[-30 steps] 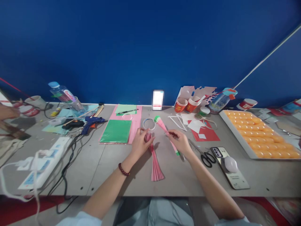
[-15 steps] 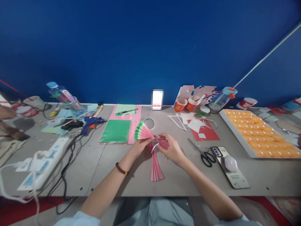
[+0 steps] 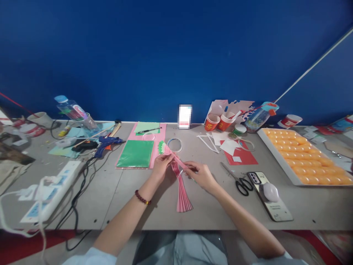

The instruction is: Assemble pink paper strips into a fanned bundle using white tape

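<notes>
My left hand (image 3: 160,166) and my right hand (image 3: 199,174) both pinch a pleated pink paper fan with a green and white edge (image 3: 168,152). The fan is squeezed nearly flat, its green end pointing up and left. A thin white loop sits around its middle between my hands. Under my hands a second pleated pink paper fan (image 3: 182,189) lies on the grey table (image 3: 124,198), spreading toward me.
A green sheet on pink paper (image 3: 136,154) and a tape ring (image 3: 174,144) lie just beyond. Scissors (image 3: 239,180), a phone (image 3: 268,195) and a tray of orange balls (image 3: 306,156) are right. A glue gun (image 3: 106,142), cables and a power strip (image 3: 53,189) are left. Red paper cups (image 3: 219,122) stand at the back.
The green-edged fan went from a closed strip in my right hand to spread between both hands, and is now pressed nearly shut again. A person's hand at the far left has gone.
</notes>
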The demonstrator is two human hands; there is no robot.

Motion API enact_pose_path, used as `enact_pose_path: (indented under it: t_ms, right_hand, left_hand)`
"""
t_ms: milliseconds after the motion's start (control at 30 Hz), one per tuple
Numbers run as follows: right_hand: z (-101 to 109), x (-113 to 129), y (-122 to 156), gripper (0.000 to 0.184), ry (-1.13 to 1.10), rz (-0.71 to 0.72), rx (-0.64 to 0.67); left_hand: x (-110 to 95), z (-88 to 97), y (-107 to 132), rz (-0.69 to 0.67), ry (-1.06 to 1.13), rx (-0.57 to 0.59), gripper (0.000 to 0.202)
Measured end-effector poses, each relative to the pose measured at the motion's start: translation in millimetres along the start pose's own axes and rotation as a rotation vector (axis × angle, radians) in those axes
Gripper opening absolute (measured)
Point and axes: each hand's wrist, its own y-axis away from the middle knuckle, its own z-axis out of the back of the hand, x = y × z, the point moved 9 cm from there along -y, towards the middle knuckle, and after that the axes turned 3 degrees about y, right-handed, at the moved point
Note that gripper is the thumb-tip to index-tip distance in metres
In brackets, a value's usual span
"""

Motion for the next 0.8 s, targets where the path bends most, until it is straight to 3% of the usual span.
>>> enact_pose_path:
  t_ms: [267,367,500,800]
  right_hand:
    - [-17,-18,1,0.046,-0.204,-0.182,0.182]
    - [-23,-19,4,0.040,-0.245,-0.221,0.259]
    - [-24,-13,7,0.030,-0.249,-0.217,0.297]
    - [-27,-3,10,0.026,-0.346,-0.215,0.329]
  left_hand:
    - [2,8.7,2,0.000,-0.094,-0.089,0.032]
    - [-1,8.5,2,-0.005,-0.069,-0.096,0.031]
    - [-7,6.6,3,-0.036,-0.071,-0.088,0.030]
    - [-13,10.5,1,-0.052,-0.014,-0.123,0.032]
